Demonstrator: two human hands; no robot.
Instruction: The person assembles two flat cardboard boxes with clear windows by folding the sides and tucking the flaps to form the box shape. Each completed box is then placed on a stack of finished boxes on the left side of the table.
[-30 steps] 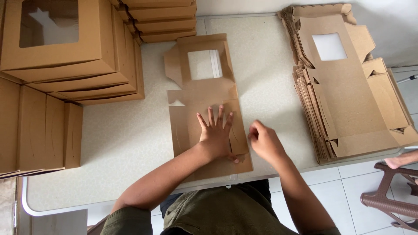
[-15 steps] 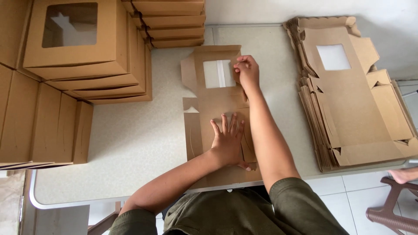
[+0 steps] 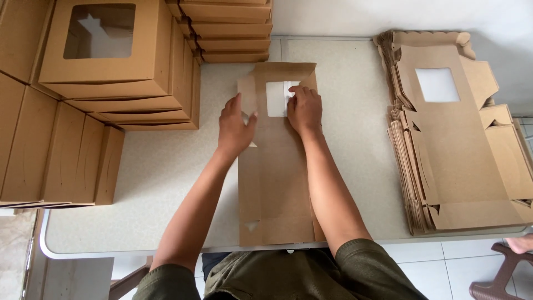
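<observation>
A flat brown cardboard box blank (image 3: 277,178) with a square window lies lengthwise on the table in front of me. My left hand (image 3: 235,126) rests on its left side flap beside the window, fingers apart and pointing away. My right hand (image 3: 304,109) presses down at the window's right edge, fingers curled on the cardboard. Neither hand lifts the blank off the table.
Assembled brown window boxes (image 3: 108,47) are stacked at the left and at the back (image 3: 227,28). A pile of unfolded blanks (image 3: 455,139) lies at the right. The light speckled table (image 3: 161,166) ends just before my torso. A brown plastic chair (image 3: 499,278) shows at bottom right.
My left hand moved from the lower middle of the blank up to its left flap. My right hand stayed at the window. The blank's side flaps now lie folded in.
</observation>
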